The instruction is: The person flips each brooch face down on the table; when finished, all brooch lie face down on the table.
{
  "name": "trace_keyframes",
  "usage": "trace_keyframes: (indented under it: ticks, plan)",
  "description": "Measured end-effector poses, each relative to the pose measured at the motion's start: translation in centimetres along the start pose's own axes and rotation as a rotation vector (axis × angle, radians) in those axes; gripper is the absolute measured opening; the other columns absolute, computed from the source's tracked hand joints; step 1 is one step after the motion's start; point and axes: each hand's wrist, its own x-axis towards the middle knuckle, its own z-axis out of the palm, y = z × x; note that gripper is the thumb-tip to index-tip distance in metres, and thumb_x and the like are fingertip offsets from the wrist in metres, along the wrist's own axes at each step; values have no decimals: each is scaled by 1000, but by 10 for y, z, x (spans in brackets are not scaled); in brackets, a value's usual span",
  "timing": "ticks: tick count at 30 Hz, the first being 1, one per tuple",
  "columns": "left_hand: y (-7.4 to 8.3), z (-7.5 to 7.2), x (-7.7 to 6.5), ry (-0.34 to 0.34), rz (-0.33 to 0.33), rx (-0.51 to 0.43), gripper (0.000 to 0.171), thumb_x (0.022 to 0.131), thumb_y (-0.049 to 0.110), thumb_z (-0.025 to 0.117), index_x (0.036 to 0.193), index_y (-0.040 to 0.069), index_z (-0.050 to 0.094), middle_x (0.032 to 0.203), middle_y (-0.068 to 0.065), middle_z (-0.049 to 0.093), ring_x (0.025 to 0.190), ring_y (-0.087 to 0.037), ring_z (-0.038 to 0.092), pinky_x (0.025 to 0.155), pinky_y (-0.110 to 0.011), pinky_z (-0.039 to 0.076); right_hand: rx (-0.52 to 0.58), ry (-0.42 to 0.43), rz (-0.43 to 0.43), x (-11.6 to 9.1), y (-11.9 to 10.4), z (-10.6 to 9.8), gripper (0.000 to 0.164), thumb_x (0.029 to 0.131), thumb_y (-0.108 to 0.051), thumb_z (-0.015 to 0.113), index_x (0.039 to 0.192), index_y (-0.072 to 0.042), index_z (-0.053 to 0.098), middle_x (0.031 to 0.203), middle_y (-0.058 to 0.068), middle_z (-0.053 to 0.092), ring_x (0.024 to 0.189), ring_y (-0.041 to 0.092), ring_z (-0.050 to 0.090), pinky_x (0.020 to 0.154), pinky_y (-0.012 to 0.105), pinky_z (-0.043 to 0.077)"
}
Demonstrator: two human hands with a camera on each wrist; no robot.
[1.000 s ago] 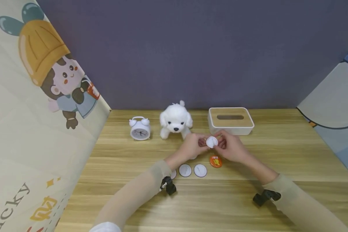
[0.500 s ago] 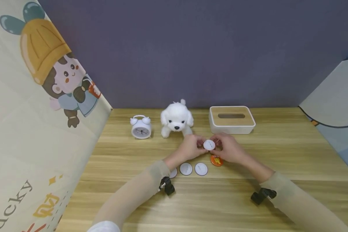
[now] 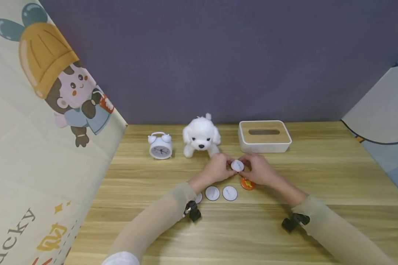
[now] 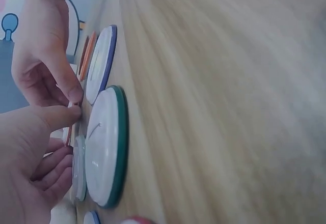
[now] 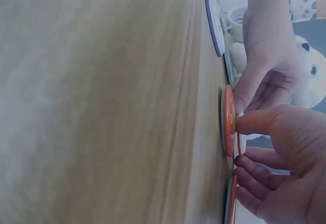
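Between my two hands is a round pin badge (image 3: 237,165), its white back with a pin facing up. My left hand (image 3: 219,167) pinches its left edge with thumb and fingers, and my right hand (image 3: 257,170) pinches the right edge. In the right wrist view the held badge (image 5: 242,140) shows edge-on, close over the table. Just in front of the hands lies an orange badge (image 3: 247,183), printed side up. Nearer to me are white-backed badges (image 3: 230,193), including a green-rimmed badge (image 4: 106,147) and a purple-rimmed one (image 4: 101,66) in the left wrist view.
Behind the hands, a white plush dog (image 3: 201,136) stands between a white alarm clock (image 3: 160,147) and a tissue box (image 3: 264,138) with a wooden lid. Another orange-edged badge (image 5: 231,201) lies beneath the right hand. A dark wall (image 3: 199,62) rises behind the wooden table (image 3: 245,235).
Both hands have shifted slightly left and towards me with the badge between them. The right forearm has come inward a little. The badges on the table stay in place.
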Motion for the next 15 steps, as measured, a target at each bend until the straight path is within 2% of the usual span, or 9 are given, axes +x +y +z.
trace_keyframes:
  ticks: [6,9,12,15]
  plan:
    - [1,-3,-1,-9,35,75,49,89,33,88,127,5,76,118,-8,81,110,-19,74,100,-29,59,10,21,13,-9,2,-5,38,83,-12,88,116,2,77,109,15,78,102,33,73,93,53,60]
    - [6,-6,-3,-27,68,64,46,89,31,87,127,6,76,116,-7,80,106,-18,74,96,-27,60,5,42,4,-18,2,-13,32,84,-9,86,114,0,78,106,14,78,96,31,73,87,50,61]
    - [15,-10,-8,-60,116,43,39,90,28,85,122,7,78,109,-6,80,98,-15,74,88,-21,59,7,54,-8,-27,1,-22,26,85,-5,85,110,-1,79,98,11,77,85,23,71,77,40,61]
    - [25,-12,-12,-97,153,30,31,90,27,84,115,8,81,98,-3,80,87,-10,70,79,-14,54,11,28,-14,-36,0,-30,23,85,-3,84,107,-2,80,92,7,76,77,14,66,68,29,57]
